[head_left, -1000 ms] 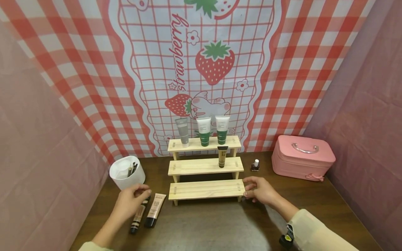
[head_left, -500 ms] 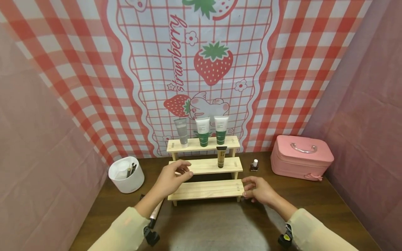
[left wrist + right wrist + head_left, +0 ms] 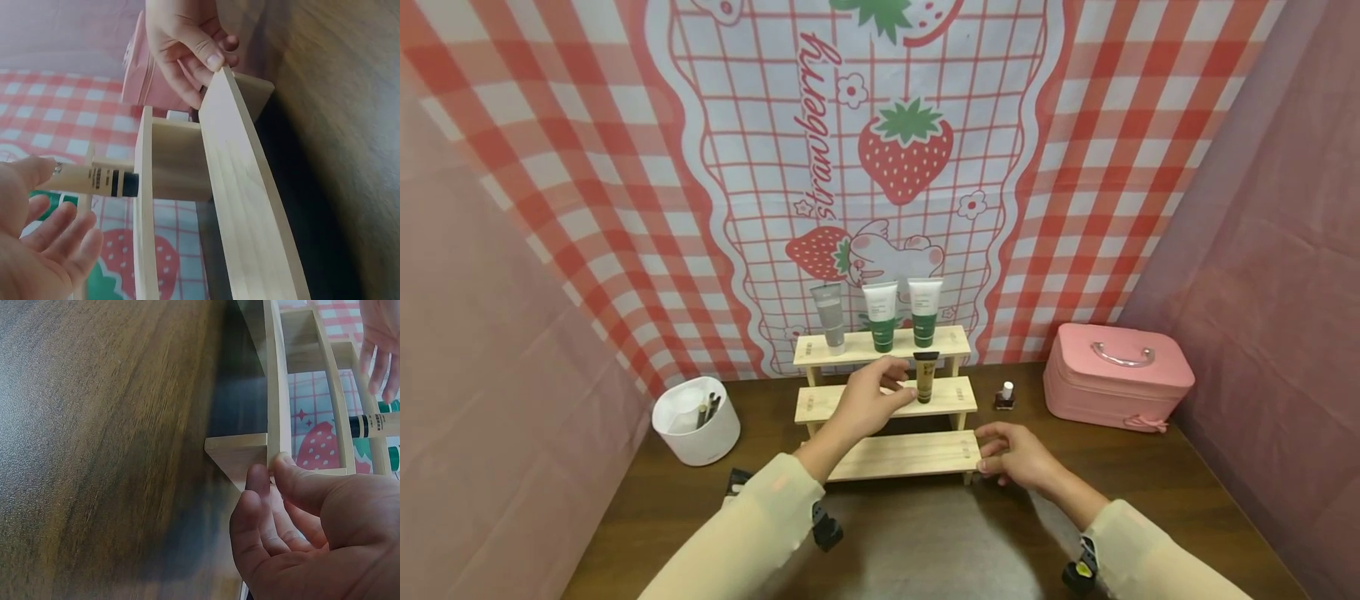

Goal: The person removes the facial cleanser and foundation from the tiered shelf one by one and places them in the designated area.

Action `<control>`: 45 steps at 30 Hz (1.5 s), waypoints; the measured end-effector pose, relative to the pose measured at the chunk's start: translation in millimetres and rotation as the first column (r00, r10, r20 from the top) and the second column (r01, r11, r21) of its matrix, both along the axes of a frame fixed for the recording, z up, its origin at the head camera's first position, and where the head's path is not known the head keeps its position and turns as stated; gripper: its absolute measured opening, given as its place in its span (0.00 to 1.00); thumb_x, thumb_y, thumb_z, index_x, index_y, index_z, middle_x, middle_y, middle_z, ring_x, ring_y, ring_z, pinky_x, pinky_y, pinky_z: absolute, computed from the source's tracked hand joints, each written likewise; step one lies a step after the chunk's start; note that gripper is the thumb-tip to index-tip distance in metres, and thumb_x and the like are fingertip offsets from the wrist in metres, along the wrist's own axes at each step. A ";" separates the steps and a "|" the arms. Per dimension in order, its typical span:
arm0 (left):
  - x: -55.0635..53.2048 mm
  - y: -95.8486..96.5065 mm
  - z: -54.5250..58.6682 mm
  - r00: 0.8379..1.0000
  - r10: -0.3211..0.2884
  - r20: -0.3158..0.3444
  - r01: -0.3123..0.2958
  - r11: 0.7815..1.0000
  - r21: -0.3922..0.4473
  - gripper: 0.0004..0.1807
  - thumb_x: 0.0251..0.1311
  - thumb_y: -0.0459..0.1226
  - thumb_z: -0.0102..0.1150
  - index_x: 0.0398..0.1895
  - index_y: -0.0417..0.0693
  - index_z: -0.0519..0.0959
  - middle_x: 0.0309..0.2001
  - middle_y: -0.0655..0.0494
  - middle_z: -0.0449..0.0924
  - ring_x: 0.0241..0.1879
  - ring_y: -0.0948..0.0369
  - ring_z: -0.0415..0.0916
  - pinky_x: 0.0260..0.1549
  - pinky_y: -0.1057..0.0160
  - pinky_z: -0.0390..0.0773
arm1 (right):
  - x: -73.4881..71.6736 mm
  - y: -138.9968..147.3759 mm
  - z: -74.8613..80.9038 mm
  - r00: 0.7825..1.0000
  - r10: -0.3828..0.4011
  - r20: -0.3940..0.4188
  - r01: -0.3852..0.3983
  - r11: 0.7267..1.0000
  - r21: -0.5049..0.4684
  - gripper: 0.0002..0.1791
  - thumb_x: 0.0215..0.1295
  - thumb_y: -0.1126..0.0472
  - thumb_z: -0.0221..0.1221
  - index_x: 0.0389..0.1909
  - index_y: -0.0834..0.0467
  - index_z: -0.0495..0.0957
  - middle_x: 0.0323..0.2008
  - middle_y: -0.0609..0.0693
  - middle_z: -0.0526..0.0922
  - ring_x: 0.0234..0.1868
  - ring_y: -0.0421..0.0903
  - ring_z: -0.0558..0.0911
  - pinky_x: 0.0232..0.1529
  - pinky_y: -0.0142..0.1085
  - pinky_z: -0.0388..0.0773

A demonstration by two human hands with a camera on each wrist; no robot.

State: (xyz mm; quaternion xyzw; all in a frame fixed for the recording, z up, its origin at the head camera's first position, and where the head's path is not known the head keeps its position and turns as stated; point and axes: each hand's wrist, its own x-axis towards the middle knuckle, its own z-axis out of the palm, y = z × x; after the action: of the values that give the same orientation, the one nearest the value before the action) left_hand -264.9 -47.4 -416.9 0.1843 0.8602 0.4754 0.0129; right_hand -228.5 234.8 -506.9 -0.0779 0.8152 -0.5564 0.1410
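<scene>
A three-step wooden display stand (image 3: 917,454) stands on the table. My left hand (image 3: 867,404) reaches over its middle step, fingers spread, close beside a small gold tube (image 3: 925,382) with a black cap. In the left wrist view the thumb overlaps the top of this tube (image 3: 81,180), while the other fingers stay apart from it. With thumb and fingertips, my right hand (image 3: 1018,457) holds the right end of the bottom step; the right wrist view has the thumb on the board's edge. A grey tube (image 3: 829,318) and two white-and-green tubes (image 3: 881,317) stand on the top step.
A white holder (image 3: 700,437) with brushes stands at the left. Right of the stand are a nail polish bottle (image 3: 1004,397) and a pink case (image 3: 1116,379). My left forearm mostly hides the tubes lying at front left. A checked strawberry cloth (image 3: 745,167) hangs behind.
My left hand has moved from above the lying tubes at the left, across the stand, to beside the gold tube. My right hand has stayed at the bottom step's end.
</scene>
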 end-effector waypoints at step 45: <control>7.1 -23.8 2.0 0.997 0.065 -0.035 -0.061 0.992 0.113 0.17 0.68 0.39 0.66 0.58 0.52 0.80 0.48 0.55 0.84 0.50 0.57 0.81 0.47 0.56 0.84 | 0.4 0.1 -3.0 1.000 0.012 0.005 -0.012 1.000 -0.017 0.30 0.60 0.73 0.68 0.62 0.73 0.70 0.40 0.60 0.86 0.33 0.49 0.86 0.25 0.42 0.82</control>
State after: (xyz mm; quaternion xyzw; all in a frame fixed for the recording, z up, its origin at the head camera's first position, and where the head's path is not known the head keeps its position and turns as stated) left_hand -257.8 -71.2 -414.8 0.1668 0.8376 0.5194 -0.0293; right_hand -228.1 234.9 -509.9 -0.0827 0.8095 -0.5627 0.1458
